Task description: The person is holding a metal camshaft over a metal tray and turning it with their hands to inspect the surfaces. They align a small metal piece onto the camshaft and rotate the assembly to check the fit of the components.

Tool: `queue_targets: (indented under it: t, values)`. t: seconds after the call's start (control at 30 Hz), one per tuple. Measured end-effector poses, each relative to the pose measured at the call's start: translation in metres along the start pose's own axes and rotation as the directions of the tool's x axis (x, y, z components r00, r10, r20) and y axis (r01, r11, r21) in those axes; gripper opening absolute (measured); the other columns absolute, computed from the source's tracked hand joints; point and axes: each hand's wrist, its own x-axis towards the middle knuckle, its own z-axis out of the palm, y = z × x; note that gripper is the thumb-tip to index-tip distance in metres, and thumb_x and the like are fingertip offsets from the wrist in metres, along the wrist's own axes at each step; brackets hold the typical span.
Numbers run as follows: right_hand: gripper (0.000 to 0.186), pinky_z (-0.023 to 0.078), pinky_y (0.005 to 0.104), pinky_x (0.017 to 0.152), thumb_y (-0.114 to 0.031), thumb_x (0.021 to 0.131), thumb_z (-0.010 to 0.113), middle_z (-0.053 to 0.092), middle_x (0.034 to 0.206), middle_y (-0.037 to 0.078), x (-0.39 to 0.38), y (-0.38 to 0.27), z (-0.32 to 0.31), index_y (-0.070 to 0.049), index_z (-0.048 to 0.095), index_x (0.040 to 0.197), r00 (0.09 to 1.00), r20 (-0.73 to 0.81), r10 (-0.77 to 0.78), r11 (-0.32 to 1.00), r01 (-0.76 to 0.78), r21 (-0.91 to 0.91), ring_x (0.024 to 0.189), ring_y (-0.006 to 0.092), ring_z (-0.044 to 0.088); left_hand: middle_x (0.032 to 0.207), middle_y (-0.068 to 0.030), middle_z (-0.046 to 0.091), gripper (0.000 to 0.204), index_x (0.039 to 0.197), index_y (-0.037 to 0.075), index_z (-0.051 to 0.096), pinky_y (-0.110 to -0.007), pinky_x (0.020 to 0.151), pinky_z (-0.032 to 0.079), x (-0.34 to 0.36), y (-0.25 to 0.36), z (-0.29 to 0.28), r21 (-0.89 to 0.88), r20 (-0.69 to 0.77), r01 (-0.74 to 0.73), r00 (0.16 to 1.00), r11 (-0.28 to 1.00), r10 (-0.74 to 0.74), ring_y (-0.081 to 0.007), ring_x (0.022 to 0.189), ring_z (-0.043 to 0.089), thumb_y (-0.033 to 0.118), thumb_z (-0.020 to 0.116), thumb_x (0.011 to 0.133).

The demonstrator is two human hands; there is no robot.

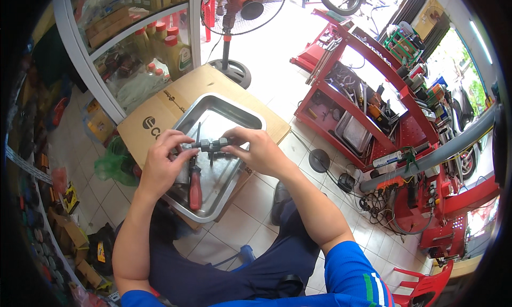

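Observation:
Between my two hands, above a metal tray point(224, 118), is a dark metal part point(209, 145) with hex-shaped sections, lying roughly level from left to right. My left hand point(166, 160) pinches its left end with thumb and fingers. The right end sits in the fingertips of my right hand point(255, 151). A screwdriver point(195, 192) with a red handle rests in the tray below, its shaft pointing away from me. Small dark pieces lie under the held part, partly hidden by it and my hands.
The tray stands on a cardboard box point(154, 112). Beyond it are a glass cabinet with red-capped bottles point(178, 56) and a fan point(228, 46). To the right stands a red tool cart point(341, 102), with cables on the tiled floor. A green plastic bag point(114, 163) lies left.

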Motion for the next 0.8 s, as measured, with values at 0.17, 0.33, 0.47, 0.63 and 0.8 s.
queue_targets:
  t: [0.17,0.33,0.47,0.63,0.8]
  values:
    - [0.029,0.056,0.0398,0.080,-0.021,0.093,0.077,0.073,0.098,0.018,-0.001,0.004,0.002,-0.003,0.068,0.115,0.998,-0.037,-0.053,0.999,0.054,0.006,0.090,0.0307,0.074,0.109,-0.0034,0.066,0.021,0.106,0.005,0.074,-0.026,0.067,0.046,0.002,0.006,0.001,-0.048,-0.007,0.063,0.998,0.997,-0.063,-0.0121,0.084,0.062,0.010,0.081,0.087]
    - [0.029,0.056,0.0400,0.080,-0.020,0.093,0.077,0.074,0.098,0.017,0.000,0.002,0.001,-0.002,0.067,0.114,0.998,-0.032,-0.052,0.998,0.053,0.034,0.090,0.0321,0.073,0.109,-0.0046,0.067,0.022,0.107,0.004,0.073,-0.026,0.069,0.048,0.000,0.002,0.001,-0.015,-0.010,0.031,0.999,0.999,-0.031,-0.0126,0.084,0.062,0.009,0.080,0.087]
    - [0.030,0.056,0.0399,0.080,-0.020,0.093,0.078,0.074,0.099,0.018,0.000,0.002,0.000,-0.002,0.067,0.114,0.997,-0.032,-0.070,0.997,0.071,0.021,0.093,0.0330,0.074,0.108,-0.0053,0.066,0.023,0.109,0.003,0.071,-0.027,0.069,0.048,0.002,0.009,0.003,-0.073,-0.034,0.065,0.997,0.995,-0.068,-0.0133,0.084,0.062,0.008,0.079,0.088]
    - [0.030,0.056,0.0403,0.080,-0.020,0.092,0.078,0.074,0.097,0.018,0.000,0.003,-0.001,-0.001,0.067,0.114,0.996,-0.045,-0.080,0.997,0.081,0.021,0.093,0.0336,0.074,0.108,-0.0058,0.066,0.025,0.113,0.002,0.070,-0.028,0.069,0.048,0.001,-0.001,0.001,-0.017,-0.014,0.014,1.000,1.000,-0.014,-0.0142,0.084,0.063,0.007,0.078,0.089]
    - [0.031,0.056,0.0408,0.080,-0.020,0.092,0.078,0.074,0.097,0.019,-0.001,0.000,-0.001,0.000,0.067,0.113,0.997,-0.037,-0.073,0.997,0.073,0.018,0.091,0.0342,0.073,0.108,-0.0059,0.066,0.025,0.114,0.003,0.069,-0.028,0.069,0.048,0.002,0.011,0.002,-0.061,-0.019,0.069,0.997,0.996,-0.070,-0.0147,0.084,0.063,0.009,0.077,0.091]
